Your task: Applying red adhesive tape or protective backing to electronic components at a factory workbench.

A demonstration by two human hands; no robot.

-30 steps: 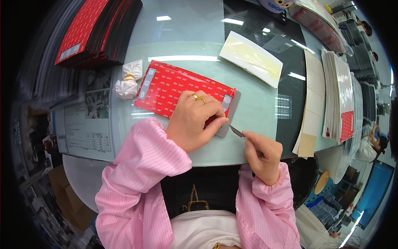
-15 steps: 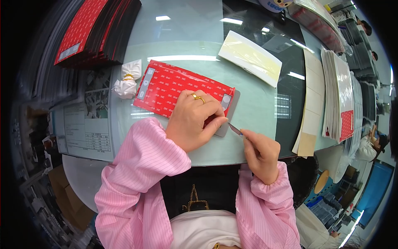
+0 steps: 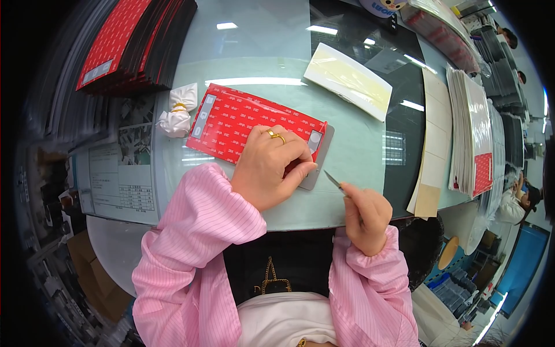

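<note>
A flat grey panel [image 3: 325,151] covered with a red printed liner [image 3: 231,113] lies slanted on the tabletop in front of me. The liner has light grey cut-out strips at both ends. My left hand [image 3: 272,168] rests over its near edge, thumb and forefinger closed together at the near right corner. What is between those fingertips is mostly hidden. In my right hand [image 3: 368,215], pinched between thumb and fingers, is a slim pointed metal tool [image 3: 333,180]; cannot tell whether tweezers or a knife. Its tip points toward the panel's corner, a little apart from it.
A stack of red-faced dark panels [image 3: 124,46] stands at far left. Near it is a white cloth bundle [image 3: 178,110] tied with a band. A pale yellow sheet pad [image 3: 350,81] lies at far right, with card strips [image 3: 435,133] and a white stack [image 3: 468,127] beyond.
My right hand has drawn slightly right and back, taking the tool's tip away from the panel's corner and my left fingertips. My left hand and the panel have barely moved.
</note>
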